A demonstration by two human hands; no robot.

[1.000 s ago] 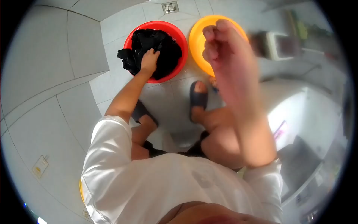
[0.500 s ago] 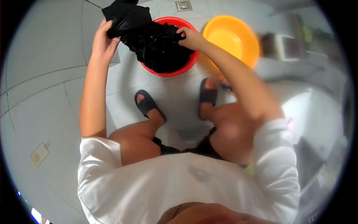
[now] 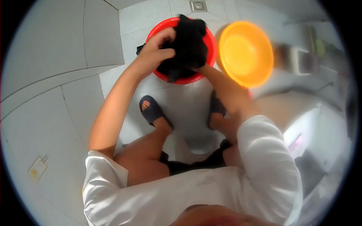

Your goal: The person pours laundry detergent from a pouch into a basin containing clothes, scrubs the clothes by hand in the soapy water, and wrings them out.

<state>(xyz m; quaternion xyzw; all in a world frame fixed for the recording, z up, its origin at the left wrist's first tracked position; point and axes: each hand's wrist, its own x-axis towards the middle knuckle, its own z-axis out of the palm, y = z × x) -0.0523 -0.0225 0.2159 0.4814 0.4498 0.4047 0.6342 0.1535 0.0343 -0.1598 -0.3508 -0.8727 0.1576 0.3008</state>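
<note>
Dark, bunched-up black cloth (image 3: 188,41) fills much of the red basin (image 3: 211,56) on the tiled floor, and a bit of it hangs over the left rim. My left hand (image 3: 156,49) is at the cloth's left side, its thumb and fingers spread apart in a curve. My right hand (image 3: 199,68) reaches in at the lower right of the cloth; its fingers are hidden under the black fabric.
A yellow basin (image 3: 247,54) stands just right of the red one. Behind them is a floor drain (image 3: 198,6). Dark slippers (image 3: 151,109) are on my feet in front. A tiled wall rises at the left.
The cloth that my left hand held up at the left is now gathered over the red basin. My left hand has moved right and spread its fingers; my right hand has gone under the cloth.
</note>
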